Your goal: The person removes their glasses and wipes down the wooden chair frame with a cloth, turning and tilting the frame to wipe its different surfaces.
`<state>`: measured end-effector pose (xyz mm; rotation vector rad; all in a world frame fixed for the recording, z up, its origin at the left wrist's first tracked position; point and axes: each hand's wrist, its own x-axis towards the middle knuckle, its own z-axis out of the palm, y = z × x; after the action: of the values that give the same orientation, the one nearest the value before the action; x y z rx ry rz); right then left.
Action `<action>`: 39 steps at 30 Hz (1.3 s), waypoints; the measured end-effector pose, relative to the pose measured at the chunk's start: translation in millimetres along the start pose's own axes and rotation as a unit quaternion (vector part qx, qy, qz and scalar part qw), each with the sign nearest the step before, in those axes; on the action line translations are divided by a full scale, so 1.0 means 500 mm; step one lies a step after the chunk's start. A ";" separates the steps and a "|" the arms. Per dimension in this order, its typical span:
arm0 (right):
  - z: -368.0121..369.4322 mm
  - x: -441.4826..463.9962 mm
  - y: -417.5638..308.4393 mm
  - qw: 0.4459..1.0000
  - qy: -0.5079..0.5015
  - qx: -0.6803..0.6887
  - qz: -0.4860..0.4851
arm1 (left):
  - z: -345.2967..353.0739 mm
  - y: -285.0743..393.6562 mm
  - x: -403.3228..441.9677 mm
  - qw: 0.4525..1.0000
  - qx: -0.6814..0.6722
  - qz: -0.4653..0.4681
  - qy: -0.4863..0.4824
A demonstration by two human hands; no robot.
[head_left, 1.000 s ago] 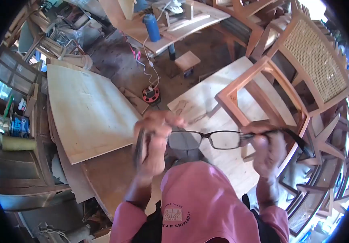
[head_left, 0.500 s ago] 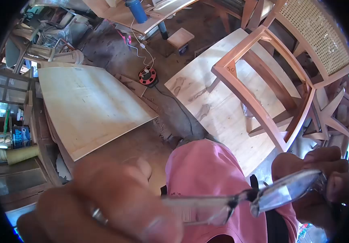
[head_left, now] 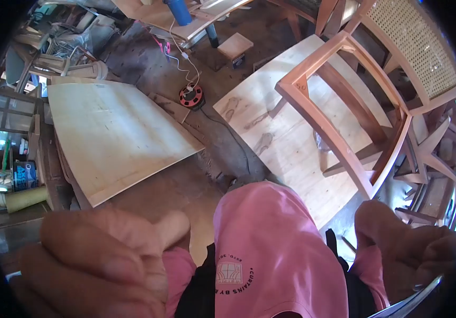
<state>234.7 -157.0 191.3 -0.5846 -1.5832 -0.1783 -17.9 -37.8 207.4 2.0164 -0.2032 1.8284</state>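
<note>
Beside the pink shirt (head_left: 278, 238), left hand (head_left: 101, 254) and right hand (head_left: 405, 241) are hovering curled, eyeglasses (head_left: 414, 302) below the right; I can't tell either grip.

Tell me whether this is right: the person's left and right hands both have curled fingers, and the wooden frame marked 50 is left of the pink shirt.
One thing is wrong: the wooden frame marked 50 is right of the pink shirt, as the head view shows. The left hand and right hand do both have curled fingers.
</note>
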 end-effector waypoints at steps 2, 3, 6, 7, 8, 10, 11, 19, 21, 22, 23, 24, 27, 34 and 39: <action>0.006 -0.008 0.007 1.000 0.006 -0.003 -0.011 | 0.003 0.007 -0.003 1.000 -0.005 0.002 0.004; 0.010 -0.011 0.008 1.000 0.008 -0.004 -0.013 | 0.006 0.007 -0.003 1.000 -0.007 0.005 0.007; 0.010 -0.012 0.014 0.999 0.024 -0.017 -0.021 | 0.012 0.006 -0.008 1.000 -0.007 0.003 0.011; 0.010 -0.010 0.012 0.999 0.030 -0.024 -0.027 | 0.018 0.002 -0.010 1.000 -0.012 0.000 0.013; 0.007 -0.007 0.011 0.998 0.035 -0.033 -0.035 | 0.022 -0.003 -0.009 1.000 -0.015 0.002 0.014; 0.000 -0.002 0.003 0.996 0.047 -0.053 -0.049 | 0.024 -0.007 -0.008 1.000 -0.019 0.001 0.012; -0.002 0.000 0.000 0.995 0.053 -0.064 -0.054 | 0.030 -0.016 -0.008 1.000 -0.022 0.005 0.016; 0.006 -0.007 0.010 0.971 0.125 -0.165 -0.115 | -0.061 0.010 -0.009 0.988 -0.128 -0.042 -0.069; 0.022 -0.009 0.008 0.967 0.144 -0.195 -0.081 | -0.045 0.028 -0.008 0.955 -0.244 -0.167 -0.033; 0.025 -0.012 0.012 0.970 0.141 -0.177 -0.087 | -0.029 0.030 -0.004 0.926 -0.299 -0.227 -0.017; 0.026 -0.013 0.021 0.974 0.138 -0.157 -0.093 | -0.005 0.027 0.002 0.938 -0.265 -0.222 0.012; 0.027 -0.008 0.023 0.980 0.119 -0.138 -0.074 | 0.019 0.026 0.008 0.948 -0.228 -0.218 0.042; 0.012 0.029 0.015 0.995 0.029 -0.090 0.018 | 0.102 -0.051 0.031 0.983 0.053 0.095 0.148; 0.014 0.036 -0.012 0.992 0.031 0.004 0.120 | 0.075 -0.052 0.015 0.988 0.056 0.091 0.113; 0.101 0.054 -0.022 0.964 0.238 -0.068 0.093 | 0.109 0.004 0.030 0.976 0.025 -0.075 0.202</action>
<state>185.0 -136.3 214.1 -0.7321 -1.0499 -0.2666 33.2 -58.5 219.4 1.5941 0.1103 2.1083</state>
